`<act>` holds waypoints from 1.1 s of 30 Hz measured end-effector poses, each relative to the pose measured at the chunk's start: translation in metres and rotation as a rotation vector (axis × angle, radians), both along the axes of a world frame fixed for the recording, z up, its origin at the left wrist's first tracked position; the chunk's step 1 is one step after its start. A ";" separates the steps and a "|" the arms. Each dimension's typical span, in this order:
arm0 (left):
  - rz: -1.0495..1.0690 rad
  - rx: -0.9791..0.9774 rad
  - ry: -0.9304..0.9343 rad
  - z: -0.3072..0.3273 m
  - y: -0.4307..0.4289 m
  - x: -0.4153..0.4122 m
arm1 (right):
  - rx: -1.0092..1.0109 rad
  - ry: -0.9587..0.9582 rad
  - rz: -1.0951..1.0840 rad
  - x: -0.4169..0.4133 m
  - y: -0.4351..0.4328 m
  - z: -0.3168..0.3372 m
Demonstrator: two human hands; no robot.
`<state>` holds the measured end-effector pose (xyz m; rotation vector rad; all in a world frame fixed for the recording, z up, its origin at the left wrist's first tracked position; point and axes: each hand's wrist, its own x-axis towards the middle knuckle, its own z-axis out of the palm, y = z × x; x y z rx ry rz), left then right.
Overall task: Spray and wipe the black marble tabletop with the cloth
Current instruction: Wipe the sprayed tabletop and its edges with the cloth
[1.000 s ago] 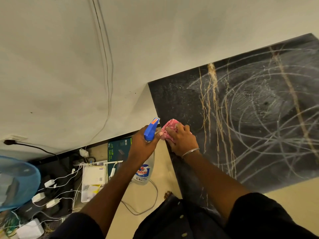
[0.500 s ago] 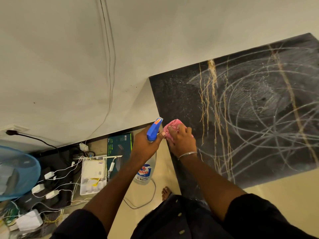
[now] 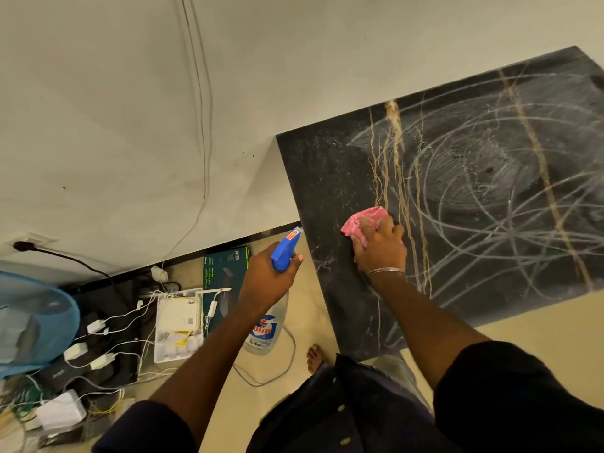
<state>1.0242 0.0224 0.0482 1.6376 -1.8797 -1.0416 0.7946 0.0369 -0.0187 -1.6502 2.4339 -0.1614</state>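
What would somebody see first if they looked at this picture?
The black marble tabletop on the right, covered in pale swirly smears and gold veins. Near its left edge the right hand grips a pink cloth on it, while the left hand holds a blue-topped spray bottle just off the edge.

A plain off-white wall (image 3: pixel 98 109) carries two thin cables (image 3: pixel 203 125) running down it, with a black plug in a socket (image 3: pixel 23 246) low on the left. A black skirting (image 3: pixel 225 245) meets the beige floor (image 3: pixel 228 407), where a white router (image 3: pixel 178 313), a dark green box (image 3: pixel 225 273), white adapters (image 3: pixel 75 351) and a blue mesh basket (image 3: pixel 49 325) crowd together.
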 end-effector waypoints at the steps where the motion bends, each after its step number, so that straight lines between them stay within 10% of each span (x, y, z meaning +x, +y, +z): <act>1: 0.000 -0.004 -0.006 0.001 0.003 0.001 | 0.003 -0.017 0.049 0.018 0.003 -0.002; 8: 0.000 0.021 -0.041 0.003 0.020 0.001 | 0.069 -0.062 0.359 0.075 0.027 -0.004; 19: -0.039 0.032 -0.006 0.000 0.037 -0.010 | -0.011 -0.025 -0.057 -0.015 0.037 -0.007; 33: -0.109 0.013 -0.026 -0.016 0.054 -0.014 | 0.034 -0.054 0.220 0.021 0.078 -0.007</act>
